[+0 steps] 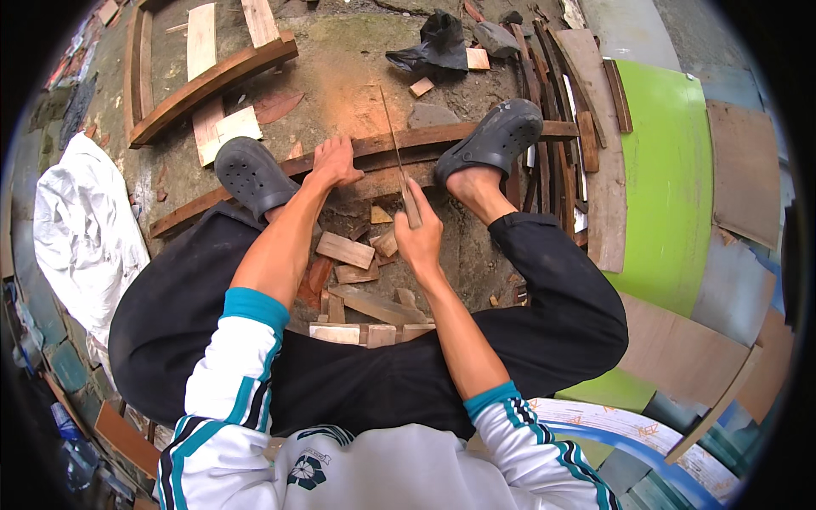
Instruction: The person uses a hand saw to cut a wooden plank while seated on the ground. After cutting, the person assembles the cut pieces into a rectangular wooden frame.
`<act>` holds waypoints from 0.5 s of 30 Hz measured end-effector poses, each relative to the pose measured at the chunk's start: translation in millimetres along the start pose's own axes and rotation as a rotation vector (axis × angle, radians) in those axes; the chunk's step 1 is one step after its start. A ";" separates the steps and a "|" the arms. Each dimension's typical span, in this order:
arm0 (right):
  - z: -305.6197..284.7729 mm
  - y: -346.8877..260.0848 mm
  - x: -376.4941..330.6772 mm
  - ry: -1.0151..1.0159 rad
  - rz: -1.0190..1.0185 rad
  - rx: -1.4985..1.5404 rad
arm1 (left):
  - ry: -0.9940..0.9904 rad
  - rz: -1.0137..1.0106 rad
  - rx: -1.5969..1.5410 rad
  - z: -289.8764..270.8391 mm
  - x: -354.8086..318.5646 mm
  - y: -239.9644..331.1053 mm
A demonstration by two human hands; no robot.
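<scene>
My right hand (pixel 418 236) is closed around the wooden handle of a handsaw (pixel 398 157). The thin blade points away from me and crosses a long brown wooden bar (pixel 408 138). On the same bar, left of the blade, lies my left hand (pixel 337 163), its fingers over the far edge and its thumb stretched toward the blade. My feet in dark clogs (pixel 503 134) rest on the bar on either side of my hands. Orange-brown sawdust (pixel 353 93) covers the ground beyond the blade. Whether the teeth are inside a cut is too small to tell.
Cut wood blocks (pixel 346 251) lie between my legs. To the left are a white sack (pixel 89 229) and a wooden frame (pixel 212 89). Long dark strips (pixel 557 110) are stacked at right, beside a green panel (pixel 667 187). A black plastic bag (pixel 433 42) lies at the far side.
</scene>
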State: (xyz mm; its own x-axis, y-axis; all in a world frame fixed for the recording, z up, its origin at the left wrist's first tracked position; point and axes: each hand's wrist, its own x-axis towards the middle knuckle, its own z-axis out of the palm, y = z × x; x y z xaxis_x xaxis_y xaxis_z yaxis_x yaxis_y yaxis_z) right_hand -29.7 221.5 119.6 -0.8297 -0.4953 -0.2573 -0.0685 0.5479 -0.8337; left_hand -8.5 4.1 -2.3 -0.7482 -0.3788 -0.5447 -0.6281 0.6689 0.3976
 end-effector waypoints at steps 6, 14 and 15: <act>3.6 -4.2 43.6 -0.012 0.020 -0.016 | -0.054 0.056 -0.020 -10.5 8.0 -6.5; -71.4 -38.2 -114.1 -0.061 0.015 0.011 | 0.031 0.017 -0.018 -1.3 -8.0 -1.4; -68.5 -37.0 -113.9 -0.057 0.029 0.043 | 0.044 0.021 -0.002 -2.9 -6.5 -4.4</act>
State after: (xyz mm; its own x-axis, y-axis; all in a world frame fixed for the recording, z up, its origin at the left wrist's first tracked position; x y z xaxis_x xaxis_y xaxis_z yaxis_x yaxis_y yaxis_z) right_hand 29.4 303.8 213.2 -0.7980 -0.5180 -0.3080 -0.0199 0.5334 -0.8456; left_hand -1.5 1.8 1.7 -0.7699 -0.3927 -0.5031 -0.6126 0.6758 0.4100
